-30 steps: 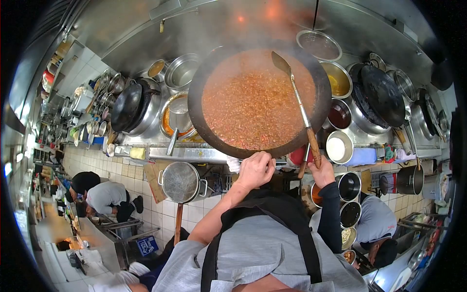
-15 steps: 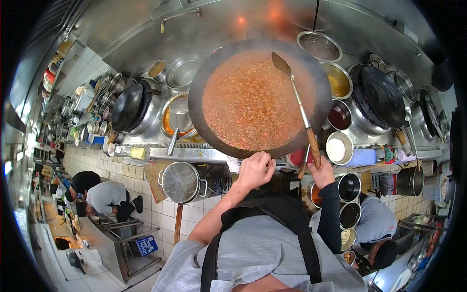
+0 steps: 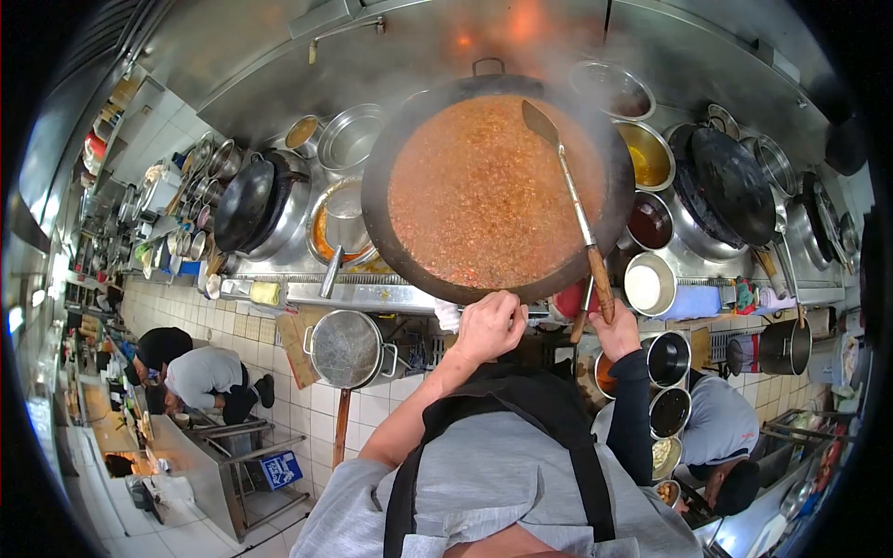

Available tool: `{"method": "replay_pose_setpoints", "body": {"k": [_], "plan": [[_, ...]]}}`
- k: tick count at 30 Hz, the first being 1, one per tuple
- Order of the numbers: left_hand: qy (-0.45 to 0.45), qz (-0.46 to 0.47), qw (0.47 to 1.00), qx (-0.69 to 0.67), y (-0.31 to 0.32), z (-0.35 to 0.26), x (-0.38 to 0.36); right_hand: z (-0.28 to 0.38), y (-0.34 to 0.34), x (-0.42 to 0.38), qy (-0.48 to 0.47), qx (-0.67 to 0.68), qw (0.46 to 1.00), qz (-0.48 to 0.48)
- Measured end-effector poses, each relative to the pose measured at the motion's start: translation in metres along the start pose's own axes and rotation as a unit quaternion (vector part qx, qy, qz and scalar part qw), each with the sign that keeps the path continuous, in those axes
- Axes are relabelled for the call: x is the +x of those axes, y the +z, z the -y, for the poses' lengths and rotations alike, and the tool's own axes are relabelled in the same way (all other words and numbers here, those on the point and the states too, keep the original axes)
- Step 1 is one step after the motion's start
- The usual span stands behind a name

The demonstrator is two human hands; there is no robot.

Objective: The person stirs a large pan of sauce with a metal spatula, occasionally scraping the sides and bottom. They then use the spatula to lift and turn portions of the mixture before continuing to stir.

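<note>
A large black wok [image 3: 378,232] full of steaming reddish-brown minced food [image 3: 484,186] fills the upper middle. My left hand [image 3: 488,327] is closed at the wok's near rim; what its fingers hold there is hidden. A white cloth [image 3: 446,316] lies just left of it. My right hand [image 3: 616,332] is wrapped round the lower end of a wooden-handled spatula [image 3: 579,205]. The spatula's metal blade lies in the food at the upper right, and its shaft crosses the wok's right rim. A second wooden handle [image 3: 580,321] is beside it.
Bowls of yellow liquid [image 3: 648,158], dark sauce [image 3: 649,221] and white contents [image 3: 644,286] stand right of the wok. A strainer [image 3: 346,199] and lidded pot [image 3: 344,349] are left. Black woks flank both sides. Co-workers bend at lower left [image 3: 205,372] and right [image 3: 721,418].
Steam has thickened and drifted at the wok's upper right. The wok's far handle now shows more clearly, and the food's surface has shifted slightly. Both hands look nearly still.
</note>
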State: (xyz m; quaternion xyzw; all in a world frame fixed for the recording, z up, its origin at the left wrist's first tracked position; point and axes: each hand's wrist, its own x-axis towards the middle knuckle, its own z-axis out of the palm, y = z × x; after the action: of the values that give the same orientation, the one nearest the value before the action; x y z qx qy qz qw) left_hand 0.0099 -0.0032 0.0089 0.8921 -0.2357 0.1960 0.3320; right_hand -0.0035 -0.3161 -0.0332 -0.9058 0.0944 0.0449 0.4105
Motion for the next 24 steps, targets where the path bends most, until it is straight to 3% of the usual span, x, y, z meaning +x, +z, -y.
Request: {"method": "replay_pose_setpoints", "body": {"k": [24], "plan": [[-0.007, 0.003, 1.000, 0.000, -0.001, -0.002, 0.001, -0.007, 0.000, 0.003, -0.012, -0.001, 1.000, 0.002]]}}
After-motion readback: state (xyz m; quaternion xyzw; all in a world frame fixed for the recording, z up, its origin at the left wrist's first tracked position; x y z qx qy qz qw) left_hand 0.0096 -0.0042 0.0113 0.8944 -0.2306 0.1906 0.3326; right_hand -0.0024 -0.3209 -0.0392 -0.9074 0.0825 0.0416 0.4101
